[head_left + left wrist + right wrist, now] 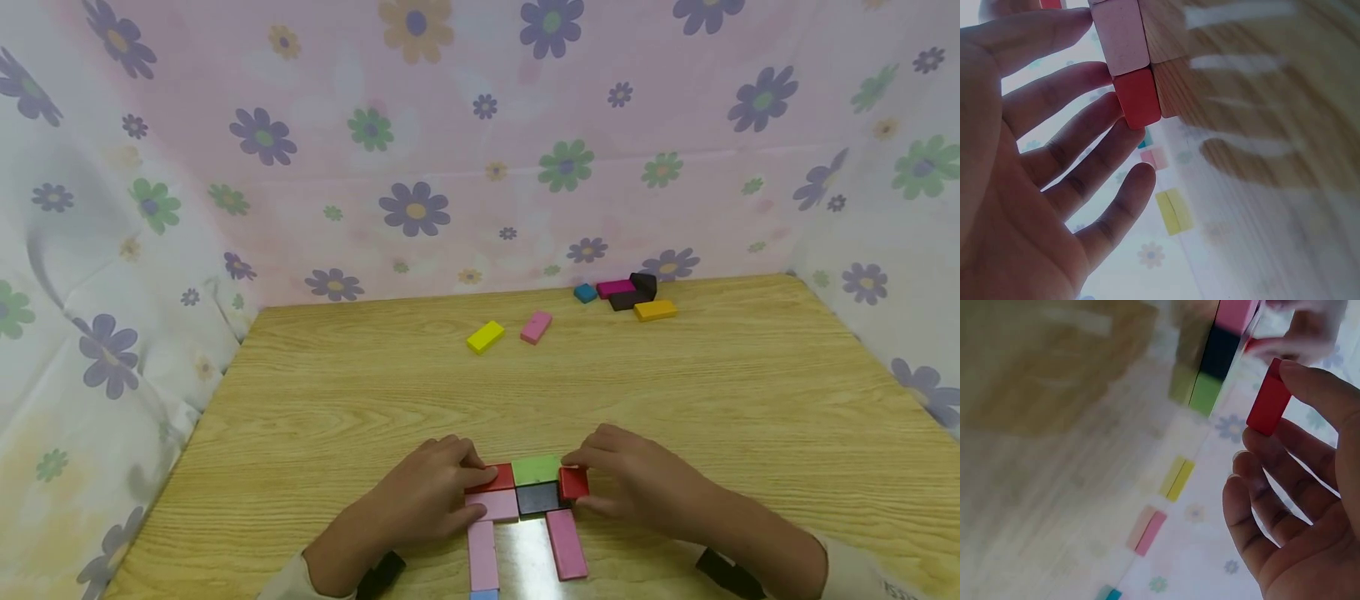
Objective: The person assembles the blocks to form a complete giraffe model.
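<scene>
Near the front of the table, my right hand [645,479] pinches a red block [574,483] between thumb and fingertips. In the right wrist view that red block [1269,400] appears raised from the table. To its left lie a green block [536,469] and a black block [538,500]. My left hand [423,492] touches another red block [504,477] and a pink block [501,505] with fairly straight fingers. Below these, two upright pink blocks, left [483,554] and right [566,546], stand apart. A blue block [483,595] is cut off by the bottom edge.
Farther back lie a yellow block [486,337] and a pink block [536,327]. At the rear right are blue [585,293], magenta [615,288], black [632,298] and orange [655,311] blocks. Flowered cloth [450,167] surrounds the wooden table [337,375].
</scene>
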{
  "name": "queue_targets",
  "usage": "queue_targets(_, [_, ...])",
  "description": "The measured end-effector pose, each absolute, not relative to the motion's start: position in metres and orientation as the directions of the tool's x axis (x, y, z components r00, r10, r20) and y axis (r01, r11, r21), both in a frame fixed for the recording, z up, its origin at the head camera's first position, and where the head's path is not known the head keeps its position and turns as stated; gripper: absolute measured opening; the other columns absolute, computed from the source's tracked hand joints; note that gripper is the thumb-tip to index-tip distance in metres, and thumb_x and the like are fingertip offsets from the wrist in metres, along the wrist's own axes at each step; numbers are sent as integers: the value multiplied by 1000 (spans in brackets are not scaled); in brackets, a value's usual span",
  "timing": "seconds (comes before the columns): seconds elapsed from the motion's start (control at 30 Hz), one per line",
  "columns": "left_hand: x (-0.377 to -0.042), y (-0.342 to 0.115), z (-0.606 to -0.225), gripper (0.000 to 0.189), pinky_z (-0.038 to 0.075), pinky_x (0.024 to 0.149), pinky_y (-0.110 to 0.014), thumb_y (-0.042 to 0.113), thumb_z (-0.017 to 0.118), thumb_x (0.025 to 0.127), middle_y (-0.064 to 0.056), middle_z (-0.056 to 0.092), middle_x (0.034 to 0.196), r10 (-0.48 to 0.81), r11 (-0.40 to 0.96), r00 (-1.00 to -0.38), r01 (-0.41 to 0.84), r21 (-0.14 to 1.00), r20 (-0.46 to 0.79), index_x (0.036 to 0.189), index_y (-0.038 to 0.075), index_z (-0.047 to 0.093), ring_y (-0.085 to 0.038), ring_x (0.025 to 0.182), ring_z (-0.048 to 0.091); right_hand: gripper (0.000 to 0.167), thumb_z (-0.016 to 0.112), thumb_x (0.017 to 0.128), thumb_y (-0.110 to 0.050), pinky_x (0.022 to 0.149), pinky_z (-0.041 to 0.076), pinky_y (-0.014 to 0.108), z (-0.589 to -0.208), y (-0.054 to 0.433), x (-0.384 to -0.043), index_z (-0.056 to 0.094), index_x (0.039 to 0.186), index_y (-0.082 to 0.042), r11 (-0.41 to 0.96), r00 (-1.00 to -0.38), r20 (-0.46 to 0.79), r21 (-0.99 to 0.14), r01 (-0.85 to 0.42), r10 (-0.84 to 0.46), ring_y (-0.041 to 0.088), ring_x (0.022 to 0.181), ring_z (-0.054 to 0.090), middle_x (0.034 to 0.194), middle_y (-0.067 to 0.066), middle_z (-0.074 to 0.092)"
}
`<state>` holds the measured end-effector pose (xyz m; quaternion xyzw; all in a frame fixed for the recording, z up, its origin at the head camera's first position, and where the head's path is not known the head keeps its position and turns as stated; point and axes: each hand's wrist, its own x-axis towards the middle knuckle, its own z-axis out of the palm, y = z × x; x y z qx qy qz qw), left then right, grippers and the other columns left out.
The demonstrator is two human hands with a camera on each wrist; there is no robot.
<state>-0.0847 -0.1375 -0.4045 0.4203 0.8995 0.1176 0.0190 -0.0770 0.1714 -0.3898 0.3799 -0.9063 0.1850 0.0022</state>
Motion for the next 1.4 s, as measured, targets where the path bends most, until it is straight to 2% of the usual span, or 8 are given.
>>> queue_targets(0.17, [-85,-138,-404,40,49,97,-36,33,73,90,8,64,110,759,618,-647,749,237,65,127,18,71,-5,98,54,34,74,89,-43,78,54,22,-396,170,-57,72,117,-24,500,-555,294,-245,-831,-778,1,92,56,101,-16,65])
queue_targets(0.3, [-85,-138,-405,40,49,97,-35,33,73,90,8,64,110,759,619,-648,748,241,62,128,18,70,-5,98,54,28,76,87,-41,77,49,15,-403,167,-48,74,108,-23,384,-407,414,-142,-912,-814,1,86,57,94,-16,68])
queue_targets(0.43, [-85,-138,-406,40,49,97,-35,33,72,91,8,63,110,759,620,-648,747,242,56,128,19,70,-6,99,55,23,73,90,-40,74,42,11,-410,164,-42,74,105,-22,284,-278,448,-56,-957,-850,0,81,52,89,-15,65])
queue_targets(0.53, [-85,-138,-405,40,49,97,-35,33,73,91,8,64,110,758,621,-649,745,242,54,128,19,70,-5,99,54,24,68,94,-40,76,40,12,-413,163,-38,72,109,-22,233,-217,429,-17,-972,-877,0,83,50,91,-15,63])
queue_targets(0.6, [-85,-138,-405,40,49,98,-36,33,73,90,8,64,110,758,622,-650,745,242,53,128,19,70,-5,99,54,22,66,95,-38,77,40,12,-414,162,-36,71,111,-23,219,-204,415,-10,-976,-887,-1,84,50,92,-15,62])
queue_targets(0.83, [-85,-138,-406,41,49,100,-36,33,73,90,7,64,111,759,620,-648,747,241,56,129,18,70,-6,99,55,13,67,95,-38,75,40,10,-418,158,-30,68,104,-29,233,-228,399,-36,-972,-888,-4,82,50,89,-18,60])
queue_targets(1.13, [-85,-138,-405,41,49,98,-35,33,73,90,7,64,111,762,615,-644,752,237,69,128,18,70,-7,100,55,8,67,95,-38,72,32,6,-424,156,-31,66,100,-31,215,-209,398,-30,-976,-893,-6,79,46,85,-19,56])
queue_targets(1.4, [-84,-137,-405,41,49,99,-35,32,73,90,7,64,111,759,618,-647,749,238,66,128,17,71,-6,99,55,9,66,96,-39,71,35,7,-423,157,-31,66,99,-30,248,-243,337,-28,-968,-910,-5,79,46,87,-17,56])
